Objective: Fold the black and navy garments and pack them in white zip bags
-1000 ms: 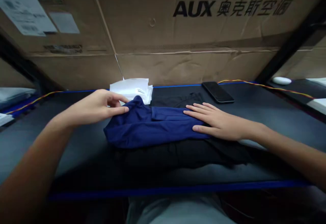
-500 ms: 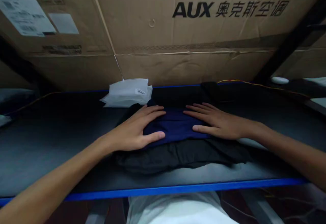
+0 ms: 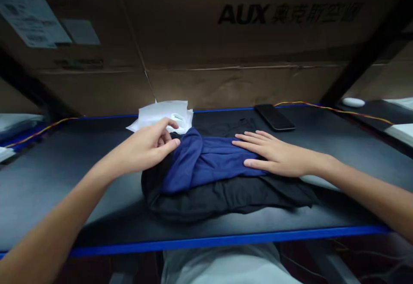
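My right hand [image 3: 277,155] is pressing flat on a soft navy-blue cloth garment [image 3: 209,163], with the fingers spread slightly apart and the palm lying along the garment's right side. My left hand [image 3: 145,144] is raised at the garment's far left corner, with the fingers curled and bunched close together. The fingertips are right beside the bunched navy fabric, but I cannot tell whether they are clamped on it.

The navy garment is lying in a loose, folded heap on top of a crumpled black cloth garment [image 3: 229,200], and both are sitting near the middle of a dark worktop [image 3: 358,150] with a bright blue front edge. Just beyond the heap, towards the far edge, a flat piece of dark cloth [image 3: 226,127] is lying on the worktop. A stack of white translucent plastic bags [image 3: 161,118] is resting at the far edge, just past my left fingertips. A black smartphone [image 3: 274,117] is lying face up near the far edge, and a thin yellow-and-red wire [image 3: 332,107] is running along behind it. A large brown cardboard box [image 3: 245,38] printed with black "AUX" lettering is standing behind the worktop.
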A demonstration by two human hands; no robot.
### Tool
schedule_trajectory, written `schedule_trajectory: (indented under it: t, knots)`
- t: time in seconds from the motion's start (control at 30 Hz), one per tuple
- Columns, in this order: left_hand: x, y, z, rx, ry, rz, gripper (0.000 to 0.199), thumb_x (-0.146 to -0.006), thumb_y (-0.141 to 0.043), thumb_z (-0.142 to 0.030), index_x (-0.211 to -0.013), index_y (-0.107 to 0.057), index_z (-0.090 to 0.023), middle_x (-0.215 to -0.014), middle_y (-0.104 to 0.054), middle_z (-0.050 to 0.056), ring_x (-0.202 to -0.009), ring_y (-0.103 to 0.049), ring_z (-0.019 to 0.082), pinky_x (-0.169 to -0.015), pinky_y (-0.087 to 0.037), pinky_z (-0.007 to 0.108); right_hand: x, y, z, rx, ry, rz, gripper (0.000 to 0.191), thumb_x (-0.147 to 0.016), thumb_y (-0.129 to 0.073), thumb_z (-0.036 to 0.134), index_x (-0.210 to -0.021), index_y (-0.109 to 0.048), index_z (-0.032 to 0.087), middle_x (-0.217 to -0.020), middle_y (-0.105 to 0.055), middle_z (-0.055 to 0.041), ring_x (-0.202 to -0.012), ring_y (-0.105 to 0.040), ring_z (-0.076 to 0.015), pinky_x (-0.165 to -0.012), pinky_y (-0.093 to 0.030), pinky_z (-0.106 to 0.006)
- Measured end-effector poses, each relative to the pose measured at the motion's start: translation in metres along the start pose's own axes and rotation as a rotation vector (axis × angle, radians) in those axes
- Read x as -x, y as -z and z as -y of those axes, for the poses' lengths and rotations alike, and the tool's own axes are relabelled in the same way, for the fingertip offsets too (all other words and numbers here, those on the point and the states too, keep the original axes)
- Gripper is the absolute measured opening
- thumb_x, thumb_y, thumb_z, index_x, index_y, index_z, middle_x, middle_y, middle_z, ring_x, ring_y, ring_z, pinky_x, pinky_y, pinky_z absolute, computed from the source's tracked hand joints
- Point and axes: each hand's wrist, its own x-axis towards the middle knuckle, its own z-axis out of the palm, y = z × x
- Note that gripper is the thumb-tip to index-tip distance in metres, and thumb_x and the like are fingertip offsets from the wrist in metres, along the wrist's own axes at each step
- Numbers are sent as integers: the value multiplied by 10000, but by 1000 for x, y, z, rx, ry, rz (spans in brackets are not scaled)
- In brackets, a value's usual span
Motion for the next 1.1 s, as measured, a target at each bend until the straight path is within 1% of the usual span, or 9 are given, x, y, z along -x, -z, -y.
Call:
schedule_trajectory:
  t: [0.1,0.17,0.43,0.6,0.67,0.73,0.8,0.87,1.1]
  knots:
    - [-1,4,9,142,79,324,621,-885,-544,-576,-1376,-431,-214,-749,-653,-12,-628,-617,180,-570,-468,273,0,0,0,-14,-1,-9,689,-970,-459,619,-1567,-352,290,-1649,-289,-90,-1526,-211,-365,-1221,-148,-652]
    - [-2,1,12,198,96,402,683,-867,-583,-571,-1428,-378,-239,-753,-638,-32,-615,-606,165,-559,-450,253,0,0,0,-10,-3,-7,698,-969,-458,623,-1570,-347,286,-1652,-281,-90,-1529,-200,-363,-1225,-143,-646]
    - [-2,-11,4,416,36,264,615,-808,-699,-364,-1316,-376,-239,-733,-525,-69,-622,-537,122,-543,-416,218,1,0,1,29,-4,17,714,-984,-408,633,-1583,-318,254,-1659,-259,-104,-1536,-191,-351,-1228,-146,-633]
    - [-3,-14,0,525,43,80,529,-760,-758,-306,-1159,-415,-251,-690,-499,-96,-537,-480,87,-483,-356,189,1,0,0,-2,5,-41,687,-973,-465,608,-1560,-377,262,-1647,-309,-105,-1520,-257,-356,-1228,-170,-625]
    - [-1,-18,-5,589,-1,29,554,-757,-782,-310,-1171,-418,-255,-754,-562,-72,-636,-575,111,-566,-449,216,1,0,1,-3,20,-71,673,-974,-476,594,-1553,-393,261,-1638,-333,-112,-1509,-292,-353,-1223,-194,-622]
    - [3,-23,-13,624,-96,63,604,-771,-790,-323,-1244,-420,-258,-961,-660,-4,-905,-669,170,-803,-536,300,0,1,3,3,27,-76,672,-977,-467,592,-1547,-405,242,-1628,-351,-130,-1499,-316,-353,-1215,-212,-624]
    - [8,-28,-22,616,-227,147,698,-789,-785,-336,-1357,-385,-264,-1247,-650,72,-1217,-607,227,-1057,-465,389,0,1,4,6,20,-71,677,-978,-457,599,-1541,-417,225,-1621,-360,-144,-1495,-324,-358,-1210,-215,-631]
    - [14,-35,-29,567,-345,195,789,-796,-783,-351,-1440,-335,-265,-1442,-552,108,-1384,-487,257,-1174,-369,425,0,1,4,0,20,-72,673,-974,-464,600,-1532,-432,226,-1615,-374,-145,-1491,-330,-365,-1205,-218,-639]
    - [11,-68,-42,156,-626,178,615,-901,-650,-267,-1458,-395,-205,-1504,-520,110,-1392,-489,245,-1225,-327,443,-2,3,11,-17,99,-235,661,-970,-537,515,-1548,-386,232,-1609,-385,-158,-1478,-364,-342,-1180,-313,-575]
